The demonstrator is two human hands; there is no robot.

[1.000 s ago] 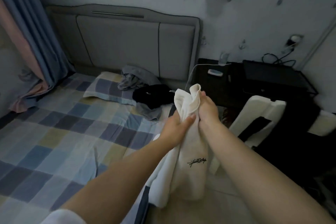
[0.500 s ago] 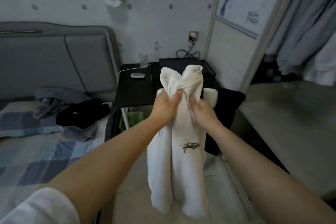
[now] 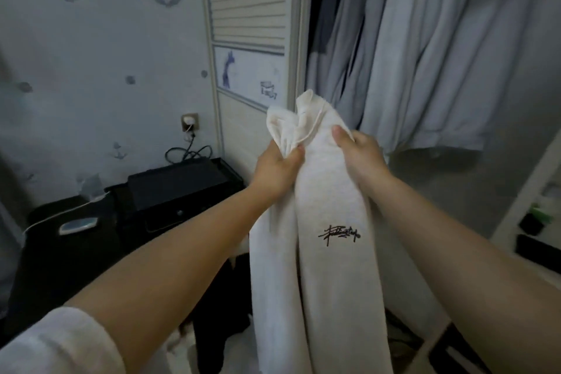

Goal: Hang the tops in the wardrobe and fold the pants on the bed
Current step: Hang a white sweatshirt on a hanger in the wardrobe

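Note:
A cream-white garment (image 3: 331, 267) with a small black signature print hangs in front of me, bunched at its top. My left hand (image 3: 276, 171) grips the bunched top on the left. My right hand (image 3: 359, 153) grips it on the right, thumb on the front. The open wardrobe (image 3: 425, 55) stands just behind, with several grey and pale tops hanging inside. No hanger is visible in the garment. The bed is out of view.
The wardrobe's sliding door (image 3: 252, 24) with slats stands left of the opening. A black side table (image 3: 76, 252) with a black box (image 3: 179, 185) and cables sits low at the left by the wall. White shelves (image 3: 534, 209) are at the right edge.
My view has swung right, away from the bed and toward the wardrobe. Both hands have carried the garment along, keeping the same grip on its top.

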